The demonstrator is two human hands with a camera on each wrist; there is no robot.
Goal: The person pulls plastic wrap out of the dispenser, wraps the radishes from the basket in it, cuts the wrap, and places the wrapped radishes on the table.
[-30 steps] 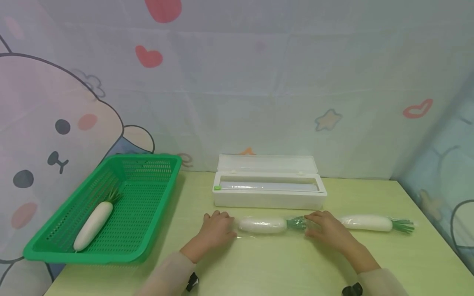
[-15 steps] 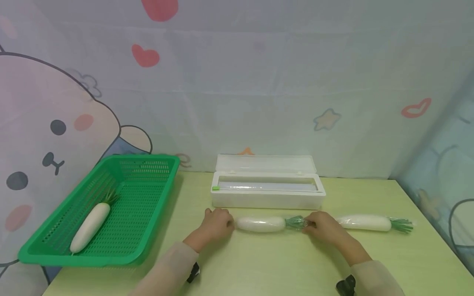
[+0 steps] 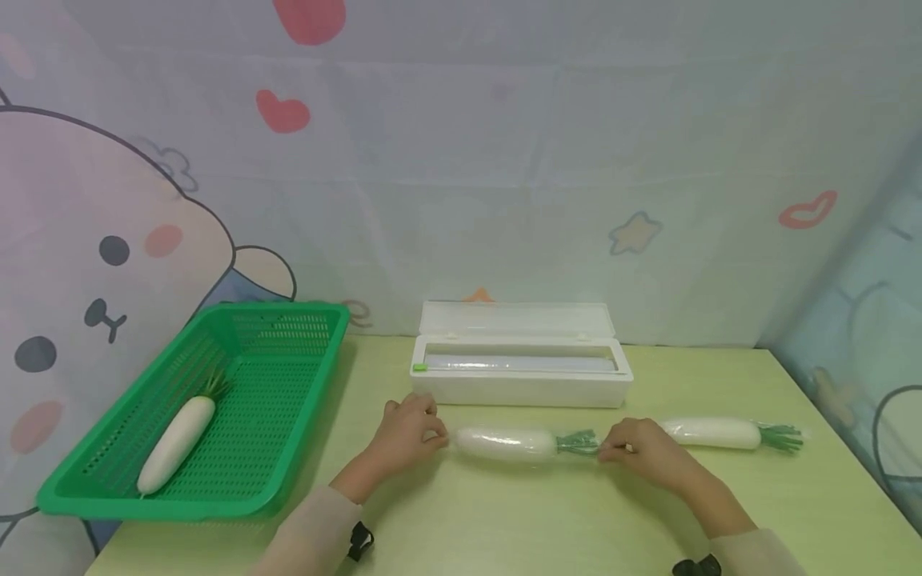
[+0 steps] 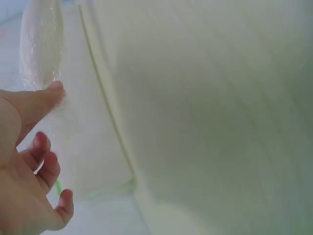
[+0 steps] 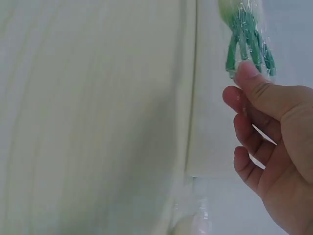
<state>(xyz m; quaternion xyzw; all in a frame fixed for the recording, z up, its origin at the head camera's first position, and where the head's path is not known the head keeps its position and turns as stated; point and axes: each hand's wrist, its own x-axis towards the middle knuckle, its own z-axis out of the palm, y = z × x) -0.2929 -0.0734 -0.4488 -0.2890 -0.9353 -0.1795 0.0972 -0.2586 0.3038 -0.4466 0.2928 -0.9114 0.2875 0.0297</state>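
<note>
A white radish [image 3: 504, 442] with green leaves, wrapped in clear plastic film, lies crosswise between my two hands in the head view. At its root end, my left hand [image 3: 409, 432] pinches the film's end; in the left wrist view the thumb [image 4: 49, 95] presses at the film and the index fingertip is hidden behind it. My right hand [image 3: 651, 454] pinches the film just past the leaves [image 5: 249, 44], thumb against index finger, with the other fingers loosely curled in the right wrist view.
Behind the radish stands a white film dispenser box [image 3: 522, 390], lid raised, with a film roll inside. A second wrapped radish [image 3: 713, 433] lies to the right. At left, a green basket [image 3: 288, 496] holds an unwrapped radish [image 3: 176, 444].
Both hands have gone from resting at the film's ends to pinching them with fingertips. The wrapped radish has shifted slightly left and nearer to me.
</note>
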